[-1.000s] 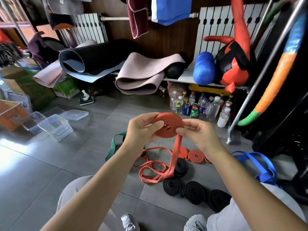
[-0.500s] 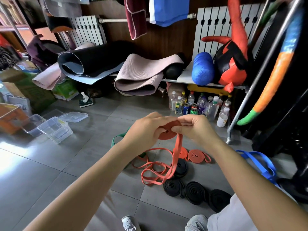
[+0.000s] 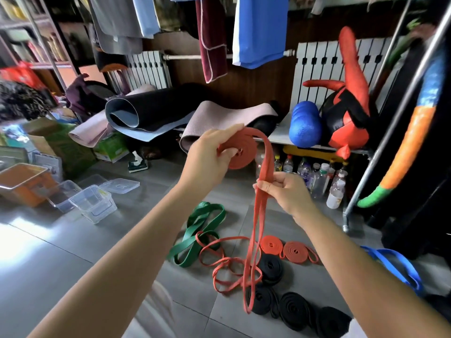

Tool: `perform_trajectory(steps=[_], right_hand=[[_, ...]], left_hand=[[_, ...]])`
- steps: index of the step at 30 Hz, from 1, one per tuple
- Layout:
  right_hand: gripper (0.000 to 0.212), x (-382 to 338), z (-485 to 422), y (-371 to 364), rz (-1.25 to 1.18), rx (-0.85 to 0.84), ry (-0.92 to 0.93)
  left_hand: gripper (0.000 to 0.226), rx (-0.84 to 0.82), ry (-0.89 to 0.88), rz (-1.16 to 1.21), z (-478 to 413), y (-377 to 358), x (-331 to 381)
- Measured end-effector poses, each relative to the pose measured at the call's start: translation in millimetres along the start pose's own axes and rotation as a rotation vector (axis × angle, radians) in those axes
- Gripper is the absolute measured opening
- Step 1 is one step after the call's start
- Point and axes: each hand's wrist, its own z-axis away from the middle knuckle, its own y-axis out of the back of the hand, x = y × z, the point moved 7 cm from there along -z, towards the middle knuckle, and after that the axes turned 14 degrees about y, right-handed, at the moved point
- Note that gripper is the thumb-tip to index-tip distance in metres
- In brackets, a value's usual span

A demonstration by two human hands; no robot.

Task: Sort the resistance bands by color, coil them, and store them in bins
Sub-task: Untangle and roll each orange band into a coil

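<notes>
Since half a second ago the hands have drawn apart and the coil has risen. Red band point(image 3: 240, 152): flat matte rubber strip, partly wound into a tight disc, gripped at its rim by the left hand point(image 3: 210, 157). Its doubled free strands arch over and run down through the right hand point(image 3: 285, 191), which pinches them lower and to the right, then trail in loose loops onto the glossy grey tiled floor point(image 3: 73, 252). Beneath lie two red discs point(image 3: 271, 245), black coils point(image 3: 294, 309) and a slack green band point(image 3: 195, 236); clear plastic bins point(image 3: 94, 203) stand well to the left
</notes>
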Motion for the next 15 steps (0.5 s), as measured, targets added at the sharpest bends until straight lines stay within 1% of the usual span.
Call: perform_trajectory(steps=[4,7,9,12,15], right_hand=[[0.014,-47,-32,18,-0.147,0.156,0.082],[0.015,-70,-46,28,-0.124,0.197,0.138],[0.015,-69,-44,27,-0.112,0.179,0.104],[0.020,-49,-29,19,-0.115,0.117,0.014],[0.018,-28,-12,13,-0.095,0.034,-0.034]], left_hand=[[0.050,0.060,-0.006,-0.086,-8,16,0],[0.052,0.073,0.002,-0.095,-8,22,-2],[0.052,0.067,0.011,-0.098,-5,21,-5],[0.052,0.046,0.044,-0.067,1,14,-13],[0.052,0.004,0.046,-0.036,12,5,-17]])
